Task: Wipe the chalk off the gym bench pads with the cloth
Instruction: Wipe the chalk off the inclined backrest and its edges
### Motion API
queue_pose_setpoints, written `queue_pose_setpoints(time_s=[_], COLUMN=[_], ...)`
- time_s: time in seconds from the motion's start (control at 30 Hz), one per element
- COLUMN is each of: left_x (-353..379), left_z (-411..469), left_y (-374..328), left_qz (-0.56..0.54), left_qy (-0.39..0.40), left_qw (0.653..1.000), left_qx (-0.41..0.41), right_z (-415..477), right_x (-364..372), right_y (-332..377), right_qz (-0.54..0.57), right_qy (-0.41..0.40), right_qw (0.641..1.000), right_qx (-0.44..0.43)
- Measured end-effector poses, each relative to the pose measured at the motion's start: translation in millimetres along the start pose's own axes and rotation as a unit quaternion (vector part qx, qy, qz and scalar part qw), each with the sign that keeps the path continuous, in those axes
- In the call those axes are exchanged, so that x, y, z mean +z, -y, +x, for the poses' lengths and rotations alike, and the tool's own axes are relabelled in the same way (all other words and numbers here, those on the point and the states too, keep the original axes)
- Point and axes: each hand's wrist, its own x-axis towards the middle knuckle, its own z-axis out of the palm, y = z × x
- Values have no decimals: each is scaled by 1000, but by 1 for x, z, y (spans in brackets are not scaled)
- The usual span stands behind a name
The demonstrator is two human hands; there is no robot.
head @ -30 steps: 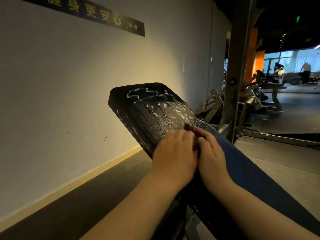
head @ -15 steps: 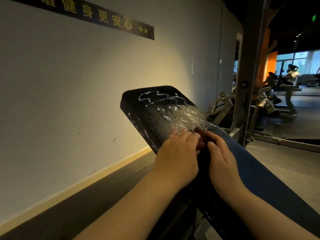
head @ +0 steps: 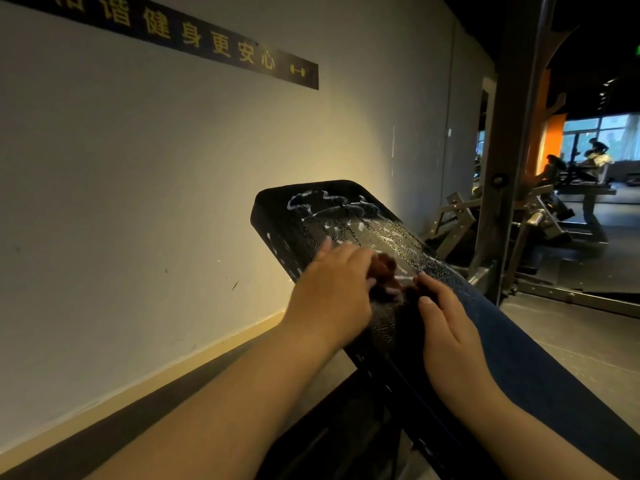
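A black bench pad (head: pixel 311 206) slopes up away from me, its upper end scribbled with white chalk marks (head: pixel 332 204) and speckled with droplets. A small reddish-brown cloth (head: pixel 384 266) lies bunched on the pad just below the marks. My left hand (head: pixel 332 292) lies over the cloth's left side and pinches it between fingers and thumb. To the cloth's right, my right hand (head: pixel 446 327) rests flat on the pad, its fingertips at the cloth's lower edge. Most of the cloth is hidden under my left fingers.
A grey wall (head: pixel 138 202) with a dark sign strip runs close along the left. A steel rack upright (head: pixel 505 168) and machine frames stand to the right of the bench. Further gym machines and a person are far back on the right.
My hands, pressed together before, have spread apart. The left hand has slid a little up the pad with the cloth, which now shows between the hands.
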Motion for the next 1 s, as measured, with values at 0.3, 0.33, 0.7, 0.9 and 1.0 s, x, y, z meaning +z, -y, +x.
queue_pose_setpoints(time_s=[0.3,0.33,0.7,0.9,1.0], left_x=[19,15,15,-5,-2], left_z=[-20,-14,-11,21,15], left_y=[-19,-14,-9,23,10], left_qz=[-2,7,-1,9,17], left_qy=[48,56,7,6,-1], left_qw=[997,997,999,998,997], left_qx=[68,58,37,-70,-79], right_z=[3,5,16,16,17], right_x=[0,1,12,10,11], right_y=[5,7,1,0,-4], right_qz=[10,0,-52,-79,-83], right_qy=[-6,4,-1,5,1], right_qw=[1000,1000,998,996,996], right_qx=[-9,-13,-43,-47,-39])
